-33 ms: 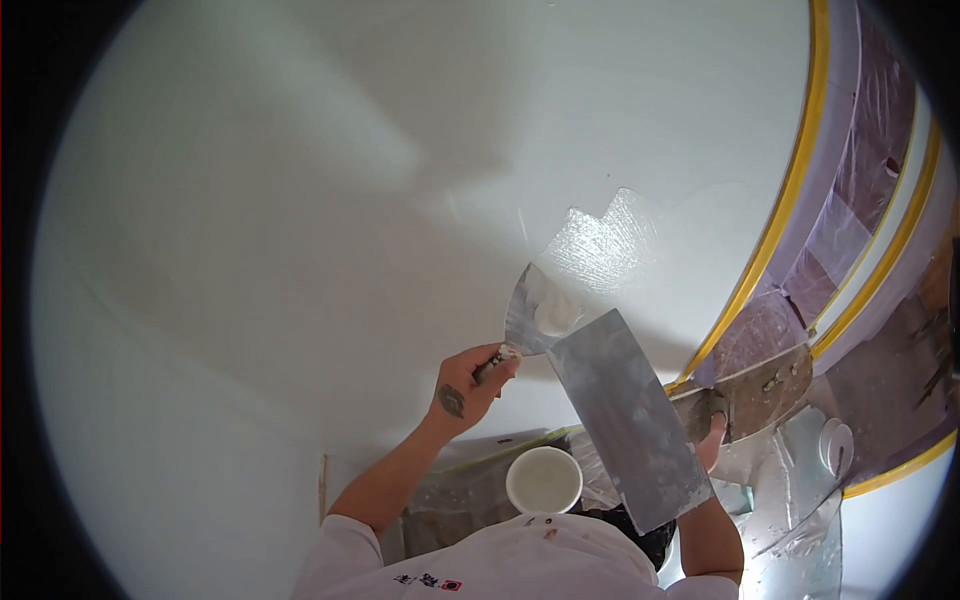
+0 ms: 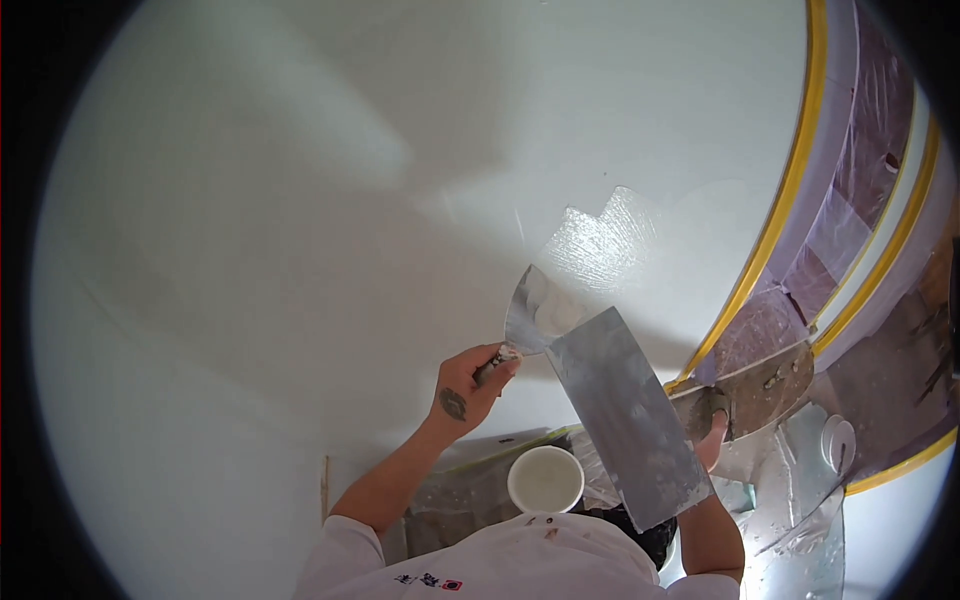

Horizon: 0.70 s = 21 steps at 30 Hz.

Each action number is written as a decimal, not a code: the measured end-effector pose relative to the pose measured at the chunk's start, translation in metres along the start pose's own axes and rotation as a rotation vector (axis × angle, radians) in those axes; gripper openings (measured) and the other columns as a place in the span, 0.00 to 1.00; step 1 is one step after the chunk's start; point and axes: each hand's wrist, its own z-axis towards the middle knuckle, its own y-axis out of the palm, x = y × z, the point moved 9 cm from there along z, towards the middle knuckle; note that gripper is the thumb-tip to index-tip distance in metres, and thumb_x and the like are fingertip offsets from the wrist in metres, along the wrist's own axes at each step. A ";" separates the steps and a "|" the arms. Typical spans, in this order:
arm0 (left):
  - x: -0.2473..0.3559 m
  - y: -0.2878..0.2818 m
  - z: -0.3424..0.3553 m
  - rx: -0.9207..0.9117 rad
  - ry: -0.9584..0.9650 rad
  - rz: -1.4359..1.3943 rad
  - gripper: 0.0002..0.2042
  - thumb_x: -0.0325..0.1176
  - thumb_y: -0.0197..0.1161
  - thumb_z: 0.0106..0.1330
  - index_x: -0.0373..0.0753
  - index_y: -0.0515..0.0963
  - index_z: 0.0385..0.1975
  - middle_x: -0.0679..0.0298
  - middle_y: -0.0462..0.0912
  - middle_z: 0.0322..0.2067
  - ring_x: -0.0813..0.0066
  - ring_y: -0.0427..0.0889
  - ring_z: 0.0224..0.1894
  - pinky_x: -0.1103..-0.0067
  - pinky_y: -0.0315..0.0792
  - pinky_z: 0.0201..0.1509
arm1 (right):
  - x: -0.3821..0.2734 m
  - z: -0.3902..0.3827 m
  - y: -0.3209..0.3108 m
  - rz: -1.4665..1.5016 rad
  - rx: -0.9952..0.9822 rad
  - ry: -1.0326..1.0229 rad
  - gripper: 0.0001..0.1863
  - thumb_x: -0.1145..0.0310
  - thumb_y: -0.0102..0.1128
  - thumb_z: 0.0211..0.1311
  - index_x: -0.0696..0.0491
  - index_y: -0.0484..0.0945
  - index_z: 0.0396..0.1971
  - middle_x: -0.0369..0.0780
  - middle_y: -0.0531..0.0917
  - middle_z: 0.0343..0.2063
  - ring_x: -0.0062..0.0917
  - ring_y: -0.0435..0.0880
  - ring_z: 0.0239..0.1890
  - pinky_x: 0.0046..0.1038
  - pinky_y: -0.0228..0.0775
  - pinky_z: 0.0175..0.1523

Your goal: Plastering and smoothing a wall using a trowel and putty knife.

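My left hand (image 2: 465,390) is closed round the handle of a wide putty knife (image 2: 524,312). Its flared blade carries a lump of pale filler (image 2: 555,308). The blade's edge meets the upper left corner of a large grey plastering trowel (image 2: 620,405), or overlaps it closely. Behind the trowel's right side is my right hand (image 2: 712,445), holding it up at a tilt; most of its fingers and the grip are hidden by the blade. Ahead, a glossy wet patch of filler (image 2: 602,240) shows on the pale wall (image 2: 330,220).
A round white bucket (image 2: 546,480) stands below my hands. Yellow tape (image 2: 790,190) edges the wall at the right, beside clear plastic sheeting (image 2: 845,220). A brown board (image 2: 765,390) lies beyond my right hand, with a white round lid-like thing (image 2: 838,443) near it.
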 end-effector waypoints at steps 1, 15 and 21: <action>0.017 0.004 -0.003 0.047 0.119 0.142 0.10 0.35 0.63 0.63 0.34 0.79 0.37 0.66 0.77 0.22 0.82 0.72 0.20 0.84 0.67 0.23 | -0.002 0.000 -0.006 0.015 0.006 0.001 0.15 0.59 0.59 0.63 0.54 0.73 0.39 0.31 0.76 0.24 0.16 0.75 0.25 0.19 0.70 0.29; -0.035 0.113 -0.031 -0.204 0.013 0.365 0.15 0.44 0.61 0.63 0.36 0.80 0.29 0.60 0.78 0.20 0.72 0.77 0.22 0.78 0.69 0.26 | -0.272 0.044 0.008 0.012 -0.153 -0.516 0.14 0.59 0.60 0.62 0.54 0.74 0.37 0.32 0.77 0.23 0.18 0.77 0.22 0.20 0.71 0.27; -0.089 0.151 -0.049 -0.357 -0.301 -0.011 0.15 0.43 0.60 0.64 0.34 0.80 0.28 0.69 0.76 0.16 0.85 0.72 0.18 0.83 0.66 0.23 | -0.554 0.027 0.065 -0.143 -0.246 -0.988 0.13 0.59 0.60 0.62 0.54 0.75 0.36 0.32 0.77 0.22 0.18 0.77 0.22 0.20 0.72 0.26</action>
